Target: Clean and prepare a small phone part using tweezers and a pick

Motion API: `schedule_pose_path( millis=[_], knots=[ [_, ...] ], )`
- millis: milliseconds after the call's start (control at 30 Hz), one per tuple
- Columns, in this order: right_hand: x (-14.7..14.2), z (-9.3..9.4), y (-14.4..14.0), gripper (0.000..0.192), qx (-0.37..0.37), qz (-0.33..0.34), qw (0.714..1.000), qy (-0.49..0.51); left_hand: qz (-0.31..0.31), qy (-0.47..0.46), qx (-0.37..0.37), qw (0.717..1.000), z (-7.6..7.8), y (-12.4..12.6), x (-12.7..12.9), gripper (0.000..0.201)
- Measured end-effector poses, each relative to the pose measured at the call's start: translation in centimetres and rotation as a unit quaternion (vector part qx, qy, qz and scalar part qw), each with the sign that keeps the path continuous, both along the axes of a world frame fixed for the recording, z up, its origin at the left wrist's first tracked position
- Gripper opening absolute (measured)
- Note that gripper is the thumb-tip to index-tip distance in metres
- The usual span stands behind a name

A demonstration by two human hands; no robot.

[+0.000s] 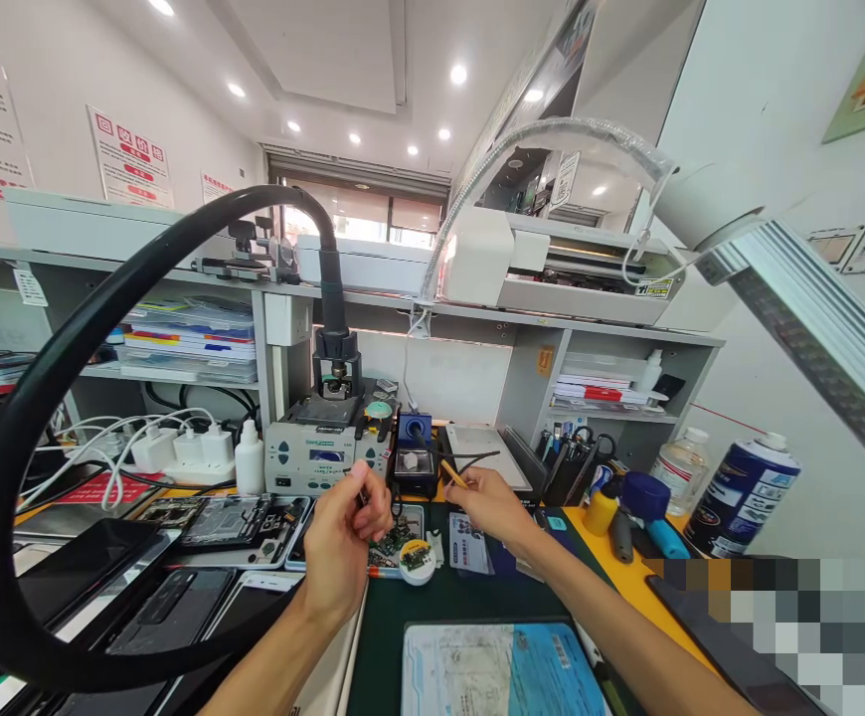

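Note:
My right hand (486, 500) is closed round a slim yellow stick-like tool (453, 474), its upper end near the soldering iron stand (416, 467). What kind of tool it is, I cannot make out. Raised in front of the grey soldering station (320, 459), my left hand (343, 542) has its fingers curled in; a dark bit shows between them, too small to name. Between the hands, a small green circuit board (416, 555) rests on a round white-and-yellow holder (418, 575). Behind it lies an opened phone (401, 522) with its board exposed, partly hidden by my left hand.
Several phones (171, 597) crowd the left, under the thick black hose (37, 388). A blue-and-white pad (503, 671) lies on the green mat (384, 646). A spray can (742, 497) and a clear bottle (678, 467) stand right, below the lamp (812, 328).

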State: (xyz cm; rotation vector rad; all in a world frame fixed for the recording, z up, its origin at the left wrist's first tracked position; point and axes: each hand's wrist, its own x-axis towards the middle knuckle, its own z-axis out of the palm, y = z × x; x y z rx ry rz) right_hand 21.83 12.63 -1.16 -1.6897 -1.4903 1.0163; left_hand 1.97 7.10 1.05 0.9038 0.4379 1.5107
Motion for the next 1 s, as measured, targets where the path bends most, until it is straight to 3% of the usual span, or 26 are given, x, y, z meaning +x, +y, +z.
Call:
schedule_pose_path(
  millis=[133,233,433,600,833,1000],
  knots=[
    [0.1,-0.2,-0.6,0.019,-0.081,0.045,0.996,0.020,-0.003,0.001,0.001,1.000,-0.1,0.0,0.0,0.046],
    [-0.2,-0.4,-0.7,0.021,-0.095,0.048,0.993,0.050,-0.004,0.001,0.003,1.000,-0.1,0.0,0.1,0.046],
    [-1.2,0.0,-0.5,0.027,-0.006,-0.006,0.994,0.113,-0.003,0.008,0.003,1.000,-0.1,0.0,0.1,0.047],
    [-1.9,0.2,-0.8,0.025,0.044,-0.014,0.992,0.120,-0.001,0.014,0.004,1.000,0.0,0.0,0.0,0.046],
    [-1.6,-1.7,-0.3,0.023,0.046,0.030,0.998,-0.012,-0.006,0.014,0.010,1.000,-0.3,0.1,0.1,0.047],
    [-1.2,-2.1,-0.4,0.023,0.106,0.048,0.978,-0.176,-0.009,0.017,0.012,1.000,-0.4,0.2,0.1,0.046]
  ],
)
